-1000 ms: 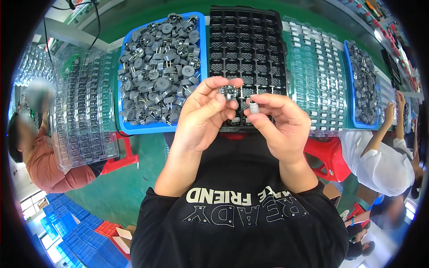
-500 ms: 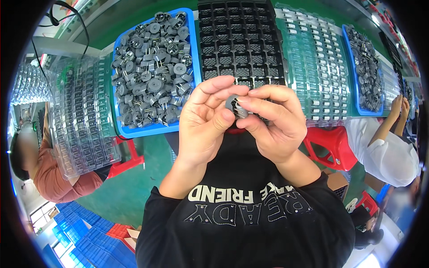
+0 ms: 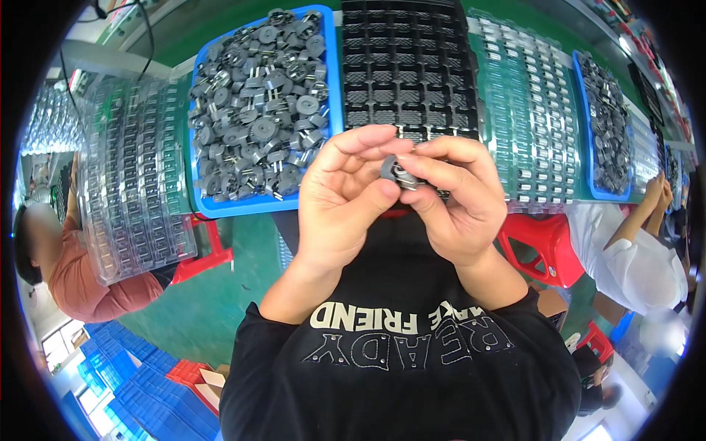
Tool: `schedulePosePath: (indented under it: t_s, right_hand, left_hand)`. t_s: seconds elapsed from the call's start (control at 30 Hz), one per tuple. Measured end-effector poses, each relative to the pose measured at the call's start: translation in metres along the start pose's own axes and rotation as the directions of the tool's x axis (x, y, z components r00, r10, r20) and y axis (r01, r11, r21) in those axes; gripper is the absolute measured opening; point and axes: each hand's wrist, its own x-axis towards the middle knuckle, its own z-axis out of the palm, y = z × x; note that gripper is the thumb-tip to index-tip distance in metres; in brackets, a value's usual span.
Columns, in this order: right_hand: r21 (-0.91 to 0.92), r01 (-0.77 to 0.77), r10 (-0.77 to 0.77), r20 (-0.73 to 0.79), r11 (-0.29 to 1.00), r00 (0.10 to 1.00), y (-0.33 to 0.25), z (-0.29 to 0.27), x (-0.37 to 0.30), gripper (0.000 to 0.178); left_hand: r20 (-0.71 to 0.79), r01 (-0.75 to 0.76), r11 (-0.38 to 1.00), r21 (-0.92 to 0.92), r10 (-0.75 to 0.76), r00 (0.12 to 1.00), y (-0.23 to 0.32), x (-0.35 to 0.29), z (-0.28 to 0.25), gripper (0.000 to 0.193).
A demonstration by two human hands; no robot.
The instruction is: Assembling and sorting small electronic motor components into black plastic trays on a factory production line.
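A: Hands, status?

B: L hand (image 3: pixel 340 202): half-curled, thumb and fingertips gripping grey round part (image 3: pixel 389 170). R hand (image 3: pixel 467 202): thumb and fingers pinched on its other side. Part sits btwn both hands, before blk tray (image 3: pixel 408 73).

A: Obstructions?

B: Hands hide tray's near end; fingers partly cover part. Any 2nd pc. in R fingers: cannot tell.

A: Adj. eqpt.?

B: L blue bin (image 3: pixel 243 206), beside tray, w/ loose grey pcs. (image 3: pixel 257 110). Clear trays (image 3: pixel 526 110) to R, then R blue bin (image 3: pixel 610 195).

A: Qty.?

B: Hands 2, held part 1, blk tray 1 visible, blue bins 2; loose pcs. too many to count.
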Motion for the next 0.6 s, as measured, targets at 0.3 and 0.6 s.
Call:
schedulePosePath:
  t_s: [0.3,0.6]
  right_hand:
    - [0.121,-0.285,0.275,0.094,0.951,0.957,0.006,-0.007,0.006,0.011]
    - [-0.486,-0.070,0.247,0.312,0.871,0.917,0.016,-0.045,0.014,0.010]
  left_hand:
    - [-0.078,-0.001,0.980,0.199,0.017,0.997,-0.005,-0.001,0.004,0.046]
    - [0.076,0.082,-0.443,0.893,0.328,0.942,0.074,0.028,-0.079,0.041]
